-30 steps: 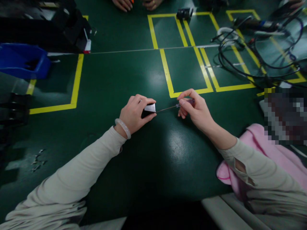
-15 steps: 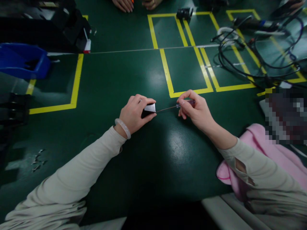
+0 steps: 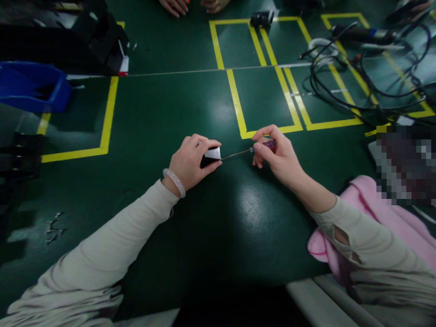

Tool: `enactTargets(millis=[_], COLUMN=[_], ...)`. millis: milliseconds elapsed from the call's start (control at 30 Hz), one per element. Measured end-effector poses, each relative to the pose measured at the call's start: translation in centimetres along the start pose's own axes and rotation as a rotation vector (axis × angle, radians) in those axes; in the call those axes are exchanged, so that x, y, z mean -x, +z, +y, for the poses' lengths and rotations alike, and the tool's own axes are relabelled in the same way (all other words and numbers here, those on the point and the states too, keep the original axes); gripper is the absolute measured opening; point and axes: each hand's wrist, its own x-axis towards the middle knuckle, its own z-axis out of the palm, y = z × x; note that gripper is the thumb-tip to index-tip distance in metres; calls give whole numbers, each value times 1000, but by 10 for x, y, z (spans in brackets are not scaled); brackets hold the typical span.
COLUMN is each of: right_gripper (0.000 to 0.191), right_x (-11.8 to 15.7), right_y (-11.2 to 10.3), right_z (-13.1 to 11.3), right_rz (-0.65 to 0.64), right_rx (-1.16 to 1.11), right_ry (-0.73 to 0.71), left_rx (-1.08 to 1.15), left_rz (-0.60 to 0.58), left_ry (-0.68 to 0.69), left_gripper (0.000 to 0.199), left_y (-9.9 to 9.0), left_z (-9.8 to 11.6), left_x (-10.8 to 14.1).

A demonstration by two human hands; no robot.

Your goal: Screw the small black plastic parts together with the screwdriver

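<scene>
In the middle of the green table, my left hand (image 3: 192, 159) grips a small black block with a pale, shiny end face (image 3: 213, 153). Its thumb and fingers wrap the sides, so most of the block is hidden. My right hand (image 3: 275, 152) holds a screwdriver (image 3: 269, 145) by its purplish see-through handle, the index finger lifted off it. The thin metal shaft runs leftward, and its tip meets the lower right corner of the block's pale face. Whether a screw sits at the tip is too small to tell.
Several small screws (image 3: 52, 229) lie at the left. A blue bin (image 3: 34, 86) stands behind them near black equipment (image 3: 61, 41). Black cables (image 3: 316, 86) tangle at the right, above a pink cloth (image 3: 368, 200). Another person's hands (image 3: 175, 7) rest at the far edge.
My right hand's index finger has lifted and its grip on the screwdriver handle has shifted slightly, showing more of the handle. The left hand and the block stay put.
</scene>
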Motion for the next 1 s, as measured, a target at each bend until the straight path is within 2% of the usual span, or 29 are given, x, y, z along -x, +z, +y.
enactTargets(millis=[1000], right_gripper=[30], right_x=[0], right_y=[1], right_z=[0], right_rz=[15], right_rx=[46], right_ry=[-41], left_rx=[2], left_rz=[17], left_ry=[17], left_gripper=[36], left_y=[1], left_z=[-1], left_x=[0])
